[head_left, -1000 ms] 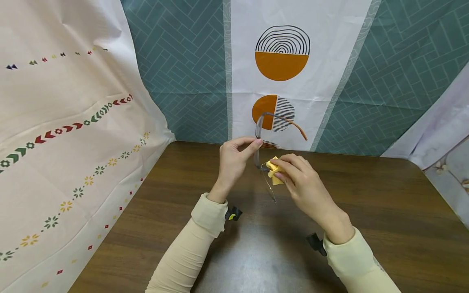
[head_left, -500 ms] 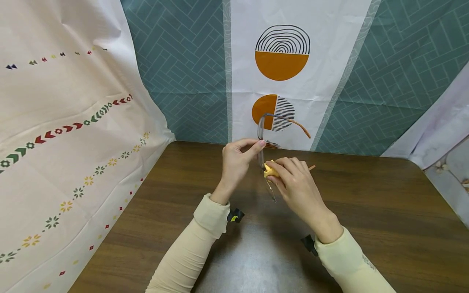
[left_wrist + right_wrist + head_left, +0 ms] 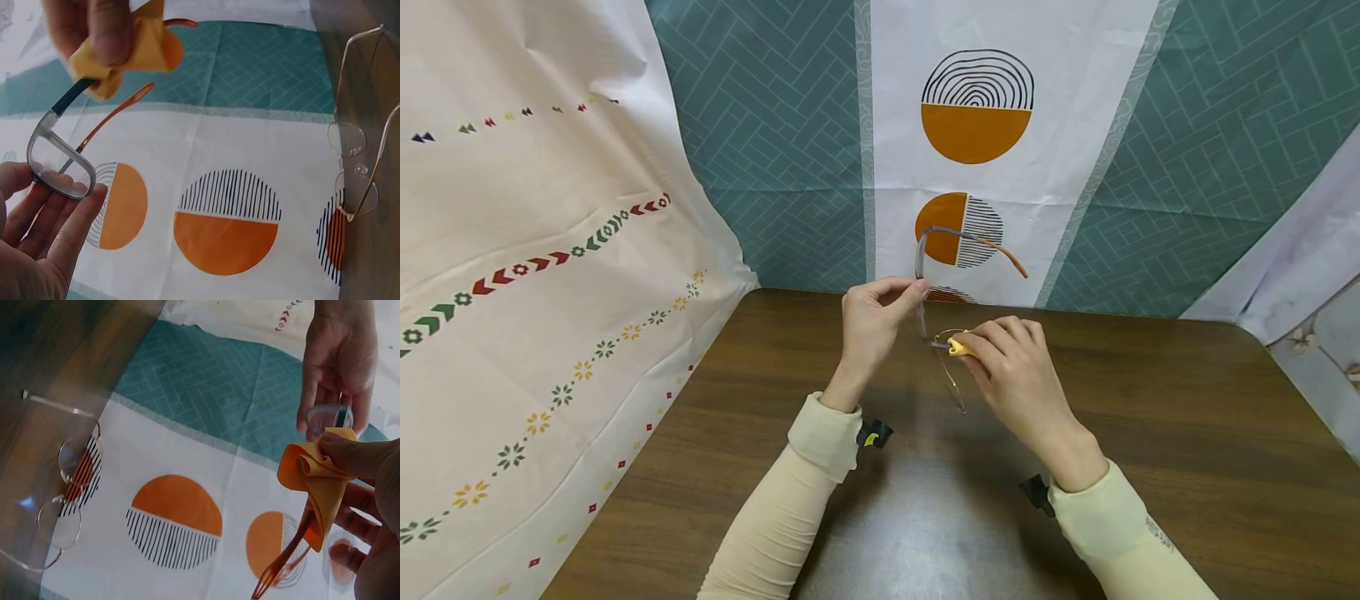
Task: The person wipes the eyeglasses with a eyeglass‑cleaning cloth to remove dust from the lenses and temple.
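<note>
In the head view my left hand holds grey-framed eyeglasses above the table, gripping them at one lens rim between thumb and fingers. Their temples end in orange tips and point to the right. A yellow cloth is folded round the lower temple, pinched by my right hand. In the left wrist view, the cloth wraps the dark temple, with the orange tip poking out behind. Gold wire-rimmed eyeglasses lie on the table below, temples unfolded and partly hidden by the cloth and right hand in the head view.
The brown wooden table reaches to a patterned backdrop of teal and white panels. At the left hangs a cream cloth with printed flowers. Wrist camera mounts jut inward from both sleeves.
My right hand has slid the cloth along the temple toward the hinge, then back toward the tip. The held eyeglasses and left hand shifted slightly right, then left. The gold pair stays put.
</note>
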`<state>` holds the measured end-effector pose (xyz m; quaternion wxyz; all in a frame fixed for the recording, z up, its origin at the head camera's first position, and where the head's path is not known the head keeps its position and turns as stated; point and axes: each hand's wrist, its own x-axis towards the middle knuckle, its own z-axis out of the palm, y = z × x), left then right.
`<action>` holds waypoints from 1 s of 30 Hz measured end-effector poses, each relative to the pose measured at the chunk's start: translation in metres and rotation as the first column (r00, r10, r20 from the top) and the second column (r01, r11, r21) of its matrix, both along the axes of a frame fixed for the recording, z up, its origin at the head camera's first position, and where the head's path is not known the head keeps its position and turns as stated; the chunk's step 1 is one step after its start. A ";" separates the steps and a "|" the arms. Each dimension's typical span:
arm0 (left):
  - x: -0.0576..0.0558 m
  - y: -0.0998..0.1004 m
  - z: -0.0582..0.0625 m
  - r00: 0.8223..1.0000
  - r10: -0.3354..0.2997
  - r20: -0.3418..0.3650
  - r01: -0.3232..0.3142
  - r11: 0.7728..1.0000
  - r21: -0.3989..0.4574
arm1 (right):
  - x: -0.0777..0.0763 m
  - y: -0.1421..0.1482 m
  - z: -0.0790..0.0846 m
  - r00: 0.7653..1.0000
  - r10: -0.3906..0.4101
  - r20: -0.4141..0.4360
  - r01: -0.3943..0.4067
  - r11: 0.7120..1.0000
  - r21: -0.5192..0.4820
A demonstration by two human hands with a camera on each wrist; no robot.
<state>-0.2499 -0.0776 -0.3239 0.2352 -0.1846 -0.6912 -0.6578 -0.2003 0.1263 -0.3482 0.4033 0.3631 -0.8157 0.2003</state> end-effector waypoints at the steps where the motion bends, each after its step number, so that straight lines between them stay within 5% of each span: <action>1: 0.000 -0.001 0.001 1.000 -0.004 0.001 0.004 1.000 0.013 | -0.001 0.002 0.000 1.000 0.002 0.002 -0.002 1.000 0.000; 19: -0.005 -0.021 0.008 0.997 -0.078 0.027 0.071 0.978 0.194 | -0.021 0.040 0.008 0.998 0.041 0.057 -0.042 0.999 0.011; 30: -0.006 -0.024 0.009 0.992 -0.123 0.032 0.114 0.973 0.199 | -0.024 0.052 0.011 0.997 0.023 0.080 -0.024 1.000 0.012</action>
